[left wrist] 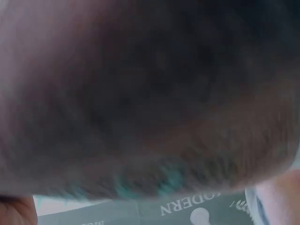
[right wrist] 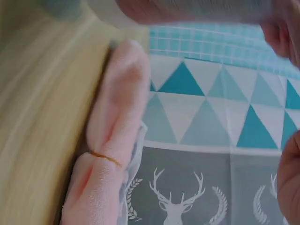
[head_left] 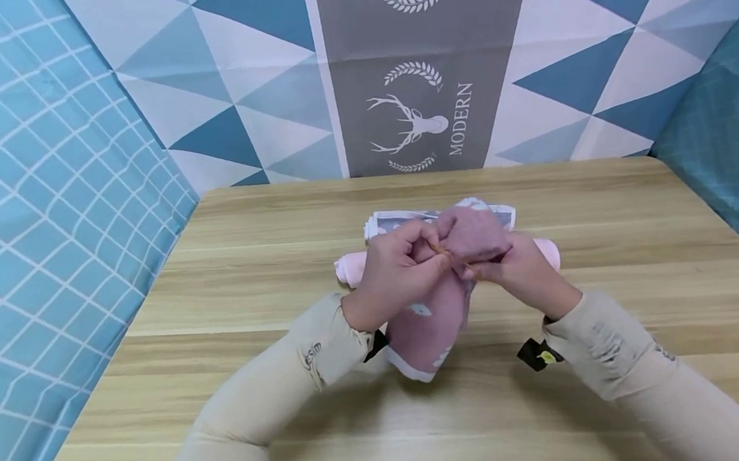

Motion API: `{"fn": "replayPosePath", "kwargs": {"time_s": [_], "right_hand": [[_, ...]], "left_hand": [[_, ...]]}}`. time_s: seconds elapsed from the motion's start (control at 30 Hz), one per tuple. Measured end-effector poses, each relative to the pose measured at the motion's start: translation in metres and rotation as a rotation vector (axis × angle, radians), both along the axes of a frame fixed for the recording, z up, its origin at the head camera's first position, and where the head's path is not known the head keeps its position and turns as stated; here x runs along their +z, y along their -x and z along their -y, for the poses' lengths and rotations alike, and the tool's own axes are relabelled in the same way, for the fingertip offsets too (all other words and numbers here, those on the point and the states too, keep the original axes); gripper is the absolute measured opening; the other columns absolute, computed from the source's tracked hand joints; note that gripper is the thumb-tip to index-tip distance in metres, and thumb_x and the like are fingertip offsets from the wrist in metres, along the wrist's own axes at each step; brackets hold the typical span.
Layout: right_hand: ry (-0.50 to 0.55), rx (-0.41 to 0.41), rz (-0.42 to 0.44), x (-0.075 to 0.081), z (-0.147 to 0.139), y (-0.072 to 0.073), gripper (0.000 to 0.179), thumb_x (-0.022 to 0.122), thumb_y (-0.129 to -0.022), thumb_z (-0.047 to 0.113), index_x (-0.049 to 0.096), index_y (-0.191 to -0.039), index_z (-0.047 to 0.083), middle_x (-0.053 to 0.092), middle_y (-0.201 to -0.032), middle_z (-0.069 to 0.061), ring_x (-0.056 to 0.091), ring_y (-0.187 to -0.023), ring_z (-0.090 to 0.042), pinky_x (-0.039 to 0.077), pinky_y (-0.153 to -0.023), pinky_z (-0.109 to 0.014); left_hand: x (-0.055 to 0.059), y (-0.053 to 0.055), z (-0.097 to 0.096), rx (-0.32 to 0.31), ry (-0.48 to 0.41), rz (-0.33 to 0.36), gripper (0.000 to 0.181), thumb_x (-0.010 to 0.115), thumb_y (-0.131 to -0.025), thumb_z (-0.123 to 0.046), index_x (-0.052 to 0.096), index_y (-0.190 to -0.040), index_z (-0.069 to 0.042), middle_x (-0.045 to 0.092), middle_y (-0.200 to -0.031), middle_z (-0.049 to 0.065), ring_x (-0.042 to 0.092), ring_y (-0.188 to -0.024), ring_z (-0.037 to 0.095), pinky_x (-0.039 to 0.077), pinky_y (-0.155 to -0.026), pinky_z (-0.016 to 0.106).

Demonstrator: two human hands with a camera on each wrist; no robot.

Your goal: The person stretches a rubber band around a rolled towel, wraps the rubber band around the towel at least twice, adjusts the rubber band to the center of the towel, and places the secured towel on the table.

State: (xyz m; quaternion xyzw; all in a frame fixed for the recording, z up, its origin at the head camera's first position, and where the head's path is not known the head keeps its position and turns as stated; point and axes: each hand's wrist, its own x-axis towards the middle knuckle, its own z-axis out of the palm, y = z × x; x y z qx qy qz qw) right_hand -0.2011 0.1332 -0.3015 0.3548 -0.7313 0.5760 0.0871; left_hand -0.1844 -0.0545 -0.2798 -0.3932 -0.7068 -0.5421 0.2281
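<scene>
A dusty-pink towel (head_left: 427, 325) with white patches hangs between both hands over the table, its white-edged lower end pointing toward me. A thin orange rubber band (head_left: 439, 247) crosses its gathered upper part. My left hand (head_left: 396, 265) pinches the band between thumb and fingers. From the other side, my right hand (head_left: 529, 274) pinches the band near its thumb tip, with its other fingers partly hidden behind the towel's bunched top. In the left wrist view, the dark, blurred towel (left wrist: 140, 117) fills most of the picture.
Just beyond the hands lies a pale pink rolled towel (right wrist: 108, 136) with an orange band (right wrist: 105, 158) round its middle. Behind it is a white and grey rolled towel (head_left: 395, 220). The wooden table (head_left: 245, 257) meets a patterned backdrop (head_left: 275, 84) at its far edge.
</scene>
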Motion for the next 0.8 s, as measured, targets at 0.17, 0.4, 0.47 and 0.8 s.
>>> {"fn": "replayPosePath", "kwargs": {"time_s": [0.17,0.4,0.47,0.8], "right_hand": [[0.021,-0.199,0.094,0.004,0.007,-0.023,0.012,0.069,-0.077,-0.015,0.063,-0.086,-0.019,0.062,-0.078,0.023,0.058,-0.069,0.003,0.049,-0.062,-0.014],[-0.082,-0.155,-0.274,0.006,-0.001,-0.021,0.027,0.064,-0.093,0.014,0.068,-0.078,-0.008,0.061,-0.092,-0.004,0.054,-0.088,-0.001,0.044,-0.078,-0.014],[-0.095,-0.168,-0.421,0.003,-0.003,-0.017,0.046,0.055,-0.097,0.034,0.066,-0.070,-0.002,0.057,-0.095,-0.017,0.050,-0.099,-0.008,0.035,-0.092,-0.018],[-0.042,-0.169,-1.125,-0.001,0.014,-0.028,0.026,0.048,-0.089,0.005,0.050,-0.063,0.000,0.053,-0.069,-0.013,0.053,-0.064,-0.028,0.050,-0.068,-0.032]], "left_hand": [[-0.001,0.000,-0.004,0.039,-0.074,0.042,0.016,0.068,-0.074,0.014,0.055,-0.073,0.005,0.047,-0.060,0.008,0.037,-0.055,0.003,0.033,-0.047,0.019],[-0.001,-0.002,0.000,0.082,-0.032,0.008,0.012,0.067,-0.074,0.012,0.058,-0.076,0.005,0.051,-0.058,0.008,0.040,-0.054,0.005,0.034,-0.046,0.019],[-0.001,0.001,0.001,0.114,-0.026,-0.013,0.010,0.066,-0.075,0.012,0.059,-0.076,0.005,0.056,-0.060,0.010,0.043,-0.053,0.007,0.037,-0.046,0.019],[0.002,0.025,0.004,0.349,0.008,-0.196,0.008,0.059,-0.078,0.010,0.064,-0.074,0.005,0.060,-0.061,0.010,0.049,-0.052,0.014,0.040,-0.048,0.020]]}}
